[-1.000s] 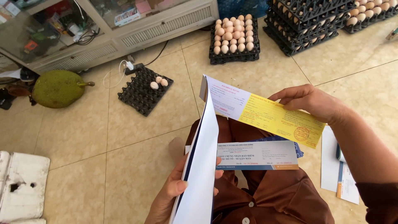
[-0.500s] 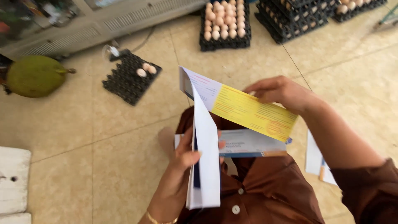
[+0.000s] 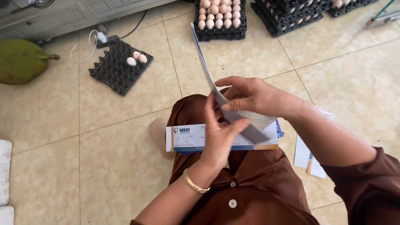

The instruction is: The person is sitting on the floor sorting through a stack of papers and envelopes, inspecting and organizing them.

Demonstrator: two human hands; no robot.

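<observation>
My right hand (image 3: 256, 98) grips a folded paper sheet (image 3: 204, 62) that stands on edge, its thin side toward the camera and its top pointing away over the tiled floor. My left hand (image 3: 218, 137) is below it, fingers spread and touching the lower part of the same sheet near my right thumb. Under both hands a long white and blue paper booklet (image 3: 185, 137) lies flat across my lap on brown clothing.
A black egg tray (image 3: 114, 71) with two eggs lies on the floor at left. Stacked trays full of eggs (image 3: 218, 16) and more dark trays (image 3: 291, 12) sit ahead. A green jackfruit (image 3: 21, 60) lies far left. Loose papers (image 3: 308, 156) rest by my right leg.
The open yellow and white sheet has been folded together and turned edge-on. My left hand let go of the white page it held and moved up against the sheet near my right hand.
</observation>
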